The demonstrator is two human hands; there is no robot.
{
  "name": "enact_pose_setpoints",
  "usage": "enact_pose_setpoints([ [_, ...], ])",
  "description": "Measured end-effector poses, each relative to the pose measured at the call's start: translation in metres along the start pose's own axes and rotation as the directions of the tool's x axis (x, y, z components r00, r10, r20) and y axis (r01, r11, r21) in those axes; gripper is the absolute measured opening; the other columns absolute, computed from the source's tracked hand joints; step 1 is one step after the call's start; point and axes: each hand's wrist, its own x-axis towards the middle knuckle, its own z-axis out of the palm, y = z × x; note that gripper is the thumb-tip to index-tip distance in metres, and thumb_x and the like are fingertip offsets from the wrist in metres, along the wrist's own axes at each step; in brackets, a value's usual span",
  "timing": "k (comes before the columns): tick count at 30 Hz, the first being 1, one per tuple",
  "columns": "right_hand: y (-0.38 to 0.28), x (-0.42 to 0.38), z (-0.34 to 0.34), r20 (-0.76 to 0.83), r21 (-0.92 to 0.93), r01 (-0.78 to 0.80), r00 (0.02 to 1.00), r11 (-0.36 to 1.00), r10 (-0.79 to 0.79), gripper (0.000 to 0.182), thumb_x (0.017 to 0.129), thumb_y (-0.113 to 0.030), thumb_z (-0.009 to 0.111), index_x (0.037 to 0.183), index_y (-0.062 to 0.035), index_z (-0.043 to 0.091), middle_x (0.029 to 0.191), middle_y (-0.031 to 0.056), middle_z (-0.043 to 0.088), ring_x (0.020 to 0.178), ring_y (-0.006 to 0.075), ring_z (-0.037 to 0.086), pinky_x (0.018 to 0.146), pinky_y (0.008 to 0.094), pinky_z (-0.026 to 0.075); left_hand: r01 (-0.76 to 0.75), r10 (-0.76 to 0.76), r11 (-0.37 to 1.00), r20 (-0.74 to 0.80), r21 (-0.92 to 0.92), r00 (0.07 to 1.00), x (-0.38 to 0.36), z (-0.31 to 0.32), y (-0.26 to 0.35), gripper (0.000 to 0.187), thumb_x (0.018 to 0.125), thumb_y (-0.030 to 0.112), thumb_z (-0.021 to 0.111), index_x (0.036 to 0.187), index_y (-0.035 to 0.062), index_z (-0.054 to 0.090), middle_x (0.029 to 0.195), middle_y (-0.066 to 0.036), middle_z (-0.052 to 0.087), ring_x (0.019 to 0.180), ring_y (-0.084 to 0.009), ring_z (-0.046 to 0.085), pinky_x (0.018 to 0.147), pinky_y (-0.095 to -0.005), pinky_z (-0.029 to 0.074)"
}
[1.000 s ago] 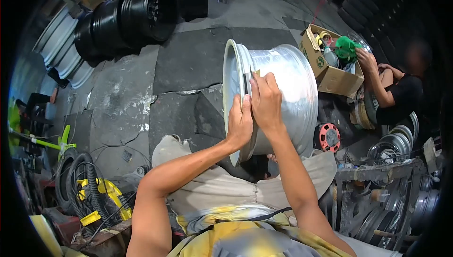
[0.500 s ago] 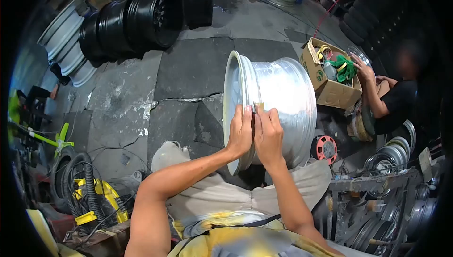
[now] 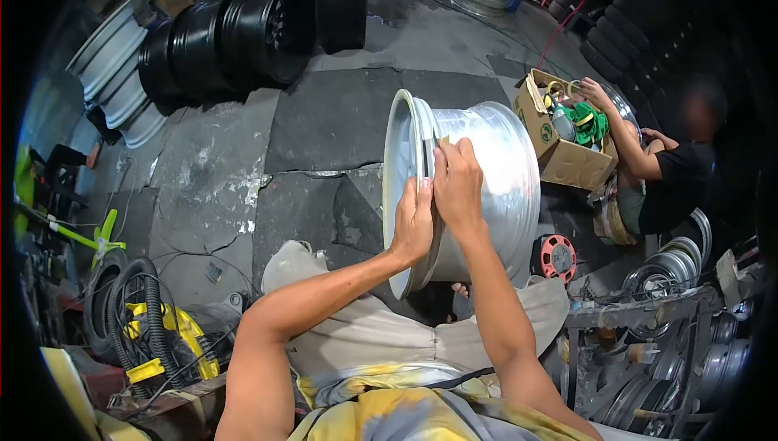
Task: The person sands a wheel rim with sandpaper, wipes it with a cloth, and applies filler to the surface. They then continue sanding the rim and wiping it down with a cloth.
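Observation:
A silvery metal wheel rim stands on its tread in front of me, between my knees, its pale outer lip facing left. My left hand grips that lip, thumb on the near edge and the other fingers hidden behind it. Higher up, my right hand presses against the groove beside the lip with its fingers bent together. A small tan piece, like a scrap of sandpaper or tape, pokes out at its fingertips. Both hands are close side by side on the rim.
Black wheel rims stand in a row at the back left. To the right, a seated person reaches to a cardboard box of supplies. A red reel lies near my right knee; a yellow machine with a black hose is at lower left.
My right hand has slid up along the rim's groove with the tan piece. My left hand stays on the lip. The other person's hand has moved left over the box and holds a ring.

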Motion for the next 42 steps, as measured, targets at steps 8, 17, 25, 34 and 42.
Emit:
enact_pose_setpoints([
  [8,-0.004,-0.01,-0.002,-0.04,0.005,-0.008,0.999,1.0,0.009,0.019,0.094,-0.004,0.061,0.11,0.0039,0.069,0.087,0.0207,0.054,0.075,0.0371,0.059,0.066,0.0463,0.046,0.037,-0.036,0.999,0.026,-0.026,0.999,-0.002,0.0,0.003,0.041,0.111,0.036,0.034,0.102,0.0,0.051,0.089,-0.011,0.051,0.085,-0.019,0.045,0.084,-0.0361,0.042],
  [17,-0.013,-0.023,-0.013,0.008,0.094,-0.047,0.999,0.994,0.046,0.018,0.095,-0.003,0.059,0.109,0.0043,0.067,0.085,0.0205,0.053,0.076,0.0399,0.058,0.068,0.0459,0.047,-0.01,0.01,1.0,-0.022,0.012,1.0,0.001,0.002,0.004,0.04,0.111,0.036,0.035,0.1,-0.0003,0.05,0.081,-0.016,0.055,0.076,-0.0243,0.05,0.074,-0.0413,0.043],
  [25,-0.012,-0.033,-0.011,-0.047,0.1,-0.061,0.997,0.993,0.066,0.018,0.095,-0.004,0.062,0.108,0.0047,0.069,0.086,0.0205,0.055,0.075,0.0382,0.058,0.068,0.0449,0.046,-0.012,0.012,1.0,-0.021,0.004,1.0,0.006,0.003,0.004,0.042,0.111,0.037,0.035,0.101,-0.0007,0.05,0.081,-0.014,0.055,0.077,-0.0207,0.05,0.074,-0.04,0.044],
  [34,0.014,0.025,0.008,0.001,0.067,-0.054,0.999,0.996,0.054,0.015,0.093,-0.007,0.064,0.104,0.0036,0.068,0.085,0.0199,0.055,0.076,0.0387,0.058,0.069,0.0456,0.046,-0.004,0.005,0.999,-0.028,0.041,1.0,0.005,0.004,-0.003,0.042,0.111,0.037,0.035,0.1,0.0002,0.05,0.08,-0.011,0.051,0.077,-0.0194,0.046,0.075,-0.039,0.042],
  [42,0.039,-0.049,-0.095,0.116,-0.027,-0.175,0.977,0.984,0.177,0.01,0.095,-0.006,0.061,0.091,0.003,0.064,0.081,0.0141,0.056,0.073,0.0278,0.058,0.063,0.0388,0.044,0.008,-0.009,1.0,-0.034,-0.017,0.999,0.005,0.001,0.002,0.041,0.111,0.037,0.036,0.102,-0.0006,0.05,0.085,-0.011,0.052,0.081,-0.0183,0.047,0.079,-0.0361,0.043],
])
